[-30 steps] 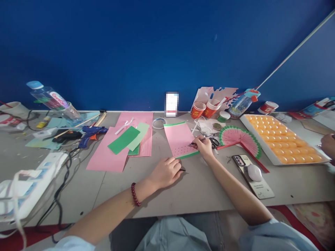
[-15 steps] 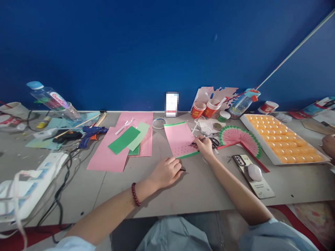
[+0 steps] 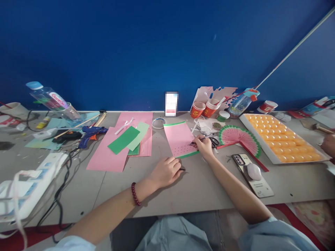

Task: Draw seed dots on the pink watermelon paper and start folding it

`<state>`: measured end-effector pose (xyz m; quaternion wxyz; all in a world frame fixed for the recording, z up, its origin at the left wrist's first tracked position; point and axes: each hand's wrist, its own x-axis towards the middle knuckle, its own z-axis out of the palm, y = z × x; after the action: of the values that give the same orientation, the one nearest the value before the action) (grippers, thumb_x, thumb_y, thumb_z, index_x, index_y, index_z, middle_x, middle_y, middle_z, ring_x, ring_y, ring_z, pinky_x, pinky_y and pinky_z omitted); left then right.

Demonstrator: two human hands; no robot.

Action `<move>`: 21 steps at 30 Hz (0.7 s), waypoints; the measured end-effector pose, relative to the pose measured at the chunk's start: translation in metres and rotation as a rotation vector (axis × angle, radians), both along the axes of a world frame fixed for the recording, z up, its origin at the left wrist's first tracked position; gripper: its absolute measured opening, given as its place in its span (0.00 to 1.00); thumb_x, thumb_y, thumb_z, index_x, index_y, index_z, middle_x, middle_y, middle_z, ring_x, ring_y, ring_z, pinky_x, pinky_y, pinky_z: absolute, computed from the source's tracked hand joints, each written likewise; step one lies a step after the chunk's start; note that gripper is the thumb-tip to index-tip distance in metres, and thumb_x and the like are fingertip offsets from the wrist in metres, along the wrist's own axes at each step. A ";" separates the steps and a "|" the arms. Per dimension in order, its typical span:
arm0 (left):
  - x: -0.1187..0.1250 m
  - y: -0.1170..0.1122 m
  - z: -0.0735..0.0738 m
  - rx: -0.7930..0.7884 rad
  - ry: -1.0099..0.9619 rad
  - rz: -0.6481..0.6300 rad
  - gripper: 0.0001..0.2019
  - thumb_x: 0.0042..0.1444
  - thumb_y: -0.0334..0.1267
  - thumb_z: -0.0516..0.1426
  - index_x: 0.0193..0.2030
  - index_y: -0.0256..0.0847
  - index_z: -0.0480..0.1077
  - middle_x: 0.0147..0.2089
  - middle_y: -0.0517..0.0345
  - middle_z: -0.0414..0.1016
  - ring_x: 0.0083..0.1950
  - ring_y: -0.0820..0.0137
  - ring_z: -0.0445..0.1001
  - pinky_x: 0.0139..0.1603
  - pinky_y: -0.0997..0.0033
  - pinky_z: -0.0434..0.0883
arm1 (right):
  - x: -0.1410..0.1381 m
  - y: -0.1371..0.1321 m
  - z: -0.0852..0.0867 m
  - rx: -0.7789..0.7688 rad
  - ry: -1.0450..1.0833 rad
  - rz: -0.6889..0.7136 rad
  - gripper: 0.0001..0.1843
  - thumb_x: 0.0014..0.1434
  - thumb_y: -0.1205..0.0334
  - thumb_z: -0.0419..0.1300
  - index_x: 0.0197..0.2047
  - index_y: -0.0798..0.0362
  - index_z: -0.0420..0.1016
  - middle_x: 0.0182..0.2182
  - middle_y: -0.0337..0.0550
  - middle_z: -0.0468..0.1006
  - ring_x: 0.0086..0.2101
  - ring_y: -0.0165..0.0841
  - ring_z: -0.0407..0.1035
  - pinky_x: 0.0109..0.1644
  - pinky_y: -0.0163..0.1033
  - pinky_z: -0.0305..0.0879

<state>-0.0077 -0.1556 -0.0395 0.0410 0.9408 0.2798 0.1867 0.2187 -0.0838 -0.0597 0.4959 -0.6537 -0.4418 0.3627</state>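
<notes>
A pink sheet with green edges [image 3: 180,138] lies on the grey table [image 3: 199,184], with rows of small dark dots near its lower end. My right hand [image 3: 205,146] is closed on a dark pen [image 3: 196,141] whose tip touches the sheet's right side. My left hand [image 3: 166,171] rests curled on the table just below the sheet's lower corner, with a small dark thing poking out past the fingers. A red bead bracelet is on my left wrist.
A watermelon paper fan [image 3: 240,137], scissors [image 3: 214,141], a phone [image 3: 252,174] and a tray of orange balls [image 3: 284,137] are to the right. Pink and green papers [image 3: 123,141], a blue glue gun [image 3: 90,134], cables and a bottle [image 3: 52,99] lie left. Paper cups [image 3: 204,109] stand at the back. Another person's hand [image 3: 328,144] shows at the far right.
My hands have hardly moved. The view has shifted slightly, and the other person's hand at the far right has moved a little.
</notes>
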 end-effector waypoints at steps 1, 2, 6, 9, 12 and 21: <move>0.000 0.000 0.000 -0.001 0.003 0.000 0.06 0.64 0.36 0.49 0.37 0.40 0.65 0.40 0.52 0.73 0.43 0.64 0.71 0.39 0.65 0.68 | 0.000 0.000 0.000 0.006 0.000 -0.001 0.07 0.43 0.61 0.57 0.18 0.52 0.66 0.12 0.34 0.68 0.17 0.30 0.64 0.20 0.33 0.56; 0.000 0.000 0.000 -0.002 0.009 0.000 0.06 0.64 0.36 0.49 0.37 0.39 0.65 0.40 0.52 0.73 0.43 0.64 0.71 0.39 0.65 0.68 | 0.000 0.000 0.000 0.011 0.001 0.002 0.07 0.43 0.61 0.56 0.18 0.52 0.66 0.12 0.34 0.68 0.17 0.30 0.64 0.20 0.33 0.56; 0.000 0.000 0.001 0.001 0.036 0.006 0.07 0.64 0.37 0.49 0.37 0.39 0.65 0.40 0.53 0.73 0.43 0.64 0.70 0.39 0.64 0.68 | 0.001 0.000 -0.001 0.021 -0.016 0.013 0.07 0.43 0.61 0.57 0.18 0.52 0.66 0.12 0.34 0.67 0.17 0.29 0.62 0.20 0.33 0.56; 0.000 0.000 0.000 0.001 0.029 0.007 0.07 0.64 0.37 0.49 0.37 0.39 0.65 0.40 0.53 0.73 0.43 0.64 0.70 0.40 0.64 0.68 | 0.001 0.001 -0.001 0.039 -0.038 0.002 0.07 0.43 0.61 0.56 0.18 0.52 0.66 0.12 0.33 0.67 0.16 0.28 0.61 0.21 0.33 0.55; 0.000 0.000 0.000 0.005 0.020 0.001 0.06 0.64 0.36 0.49 0.38 0.39 0.65 0.40 0.52 0.73 0.43 0.63 0.71 0.40 0.64 0.68 | 0.001 0.000 -0.002 0.041 -0.032 0.013 0.07 0.43 0.61 0.56 0.17 0.52 0.66 0.12 0.34 0.67 0.17 0.29 0.61 0.20 0.33 0.55; -0.001 0.000 0.000 -0.009 0.003 0.003 0.06 0.64 0.36 0.49 0.38 0.40 0.64 0.40 0.52 0.73 0.44 0.63 0.71 0.41 0.64 0.69 | 0.010 0.006 -0.008 0.048 -0.053 -0.085 0.08 0.44 0.60 0.56 0.18 0.52 0.69 0.11 0.34 0.68 0.17 0.30 0.64 0.22 0.34 0.60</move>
<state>-0.0082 -0.1558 -0.0393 0.0448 0.9405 0.2821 0.1843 0.2288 -0.0776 -0.0673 0.5145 -0.6691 -0.4352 0.3133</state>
